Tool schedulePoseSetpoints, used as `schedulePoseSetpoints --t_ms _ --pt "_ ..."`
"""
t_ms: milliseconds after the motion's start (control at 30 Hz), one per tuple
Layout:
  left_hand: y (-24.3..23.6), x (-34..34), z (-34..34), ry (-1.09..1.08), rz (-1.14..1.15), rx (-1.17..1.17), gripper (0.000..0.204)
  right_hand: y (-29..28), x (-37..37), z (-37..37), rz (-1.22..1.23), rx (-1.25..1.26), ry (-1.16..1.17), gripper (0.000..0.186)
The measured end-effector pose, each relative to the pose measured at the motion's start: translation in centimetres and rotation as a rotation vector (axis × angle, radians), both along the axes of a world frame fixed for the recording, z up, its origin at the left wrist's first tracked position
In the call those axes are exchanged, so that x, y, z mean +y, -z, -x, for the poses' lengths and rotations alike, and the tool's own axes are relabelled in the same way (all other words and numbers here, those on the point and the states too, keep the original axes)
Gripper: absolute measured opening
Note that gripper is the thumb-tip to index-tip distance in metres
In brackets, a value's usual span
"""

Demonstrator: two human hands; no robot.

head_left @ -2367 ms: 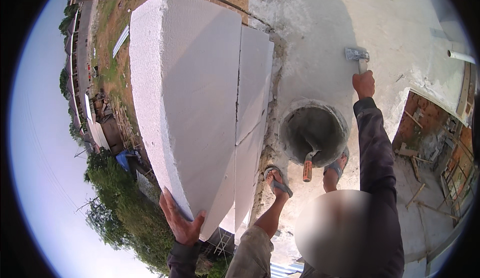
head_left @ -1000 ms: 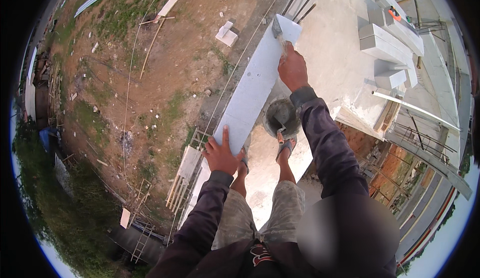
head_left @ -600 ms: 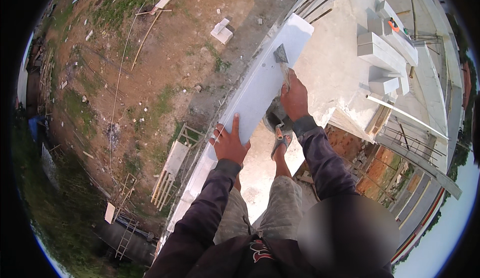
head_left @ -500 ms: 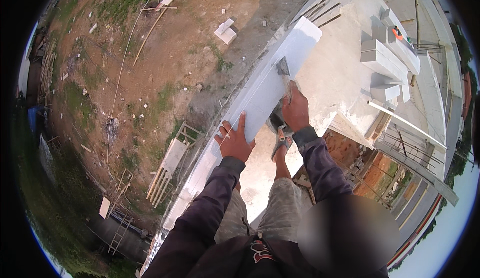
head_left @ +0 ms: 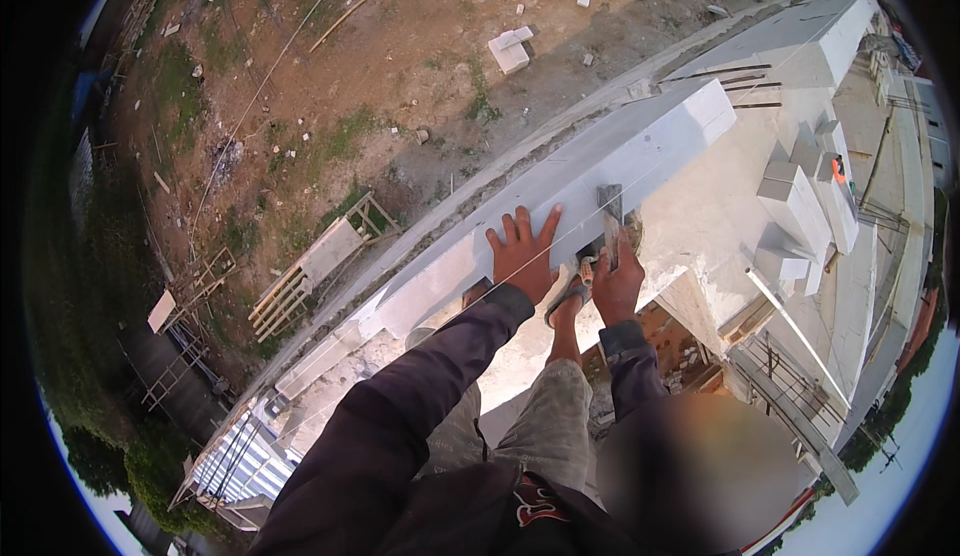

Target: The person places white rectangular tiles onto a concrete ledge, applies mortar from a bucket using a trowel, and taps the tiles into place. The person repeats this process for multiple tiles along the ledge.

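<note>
My left hand (head_left: 524, 256) lies flat with spread fingers on the pale wall of light blocks (head_left: 590, 166). My right hand (head_left: 618, 281) is closed around a trowel-like tool (head_left: 610, 200) with a flat grey blade; most of its handle is hidden in my fingers. The blade rests against or just over the wall's near side; I cannot tell whether it touches. A thin string runs along the wall and passes over my left hand. Below, between my hands, a sandalled foot (head_left: 568, 301) shows beside a dark container, partly hidden.
White blocks (head_left: 797, 201) stand stacked on the slab at right, with an orange-handled tool (head_left: 838, 169) on them. Rebar stubs (head_left: 745, 86) stick out past the wall's end. An opening with timber and poles lies at lower right. Brown ground drops away at left.
The view has turned, so the wall slants more to the right. My right hand has brought the tool's blade back from the wall's top toward its near edge. My left hand stays flat on the wall.
</note>
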State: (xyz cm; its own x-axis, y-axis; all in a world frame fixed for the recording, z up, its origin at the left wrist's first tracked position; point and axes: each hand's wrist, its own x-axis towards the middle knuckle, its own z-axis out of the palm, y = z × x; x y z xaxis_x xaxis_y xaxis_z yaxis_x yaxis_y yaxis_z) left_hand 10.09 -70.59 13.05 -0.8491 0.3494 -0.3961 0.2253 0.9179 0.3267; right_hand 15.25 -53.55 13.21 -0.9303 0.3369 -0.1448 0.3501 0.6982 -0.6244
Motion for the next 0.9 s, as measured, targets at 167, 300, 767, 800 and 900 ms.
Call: schedulePoseSetpoints --t_ms 167,300,767,800,900 --pt "0.8 -5.2 -4.8 -0.085 0.044 0.052 0.112 0.1 -1.6 -2.2 -0.003 0.024 -0.115 0.050" --pt "3.3 -6.1 -5.9 -0.100 -0.135 0.211 0.114 -0.1 -3.9 -3.8 -0.006 0.081 -0.219 0.053" --pt "3.3 -5.8 -5.1 -0.146 -0.126 0.117 0.115 1.0 7.7 6.7 -0.039 0.293 0.067 0.044" --pt "3.4 -5.8 -5.1 -0.152 -0.111 0.107 0.115 1.3 10.5 9.5 -0.145 0.383 0.111 0.042" --pt "3.7 -6.0 -5.3 -0.153 -0.127 0.128 0.114 1.9 16.2 15.8 -0.341 0.279 0.321 0.037"
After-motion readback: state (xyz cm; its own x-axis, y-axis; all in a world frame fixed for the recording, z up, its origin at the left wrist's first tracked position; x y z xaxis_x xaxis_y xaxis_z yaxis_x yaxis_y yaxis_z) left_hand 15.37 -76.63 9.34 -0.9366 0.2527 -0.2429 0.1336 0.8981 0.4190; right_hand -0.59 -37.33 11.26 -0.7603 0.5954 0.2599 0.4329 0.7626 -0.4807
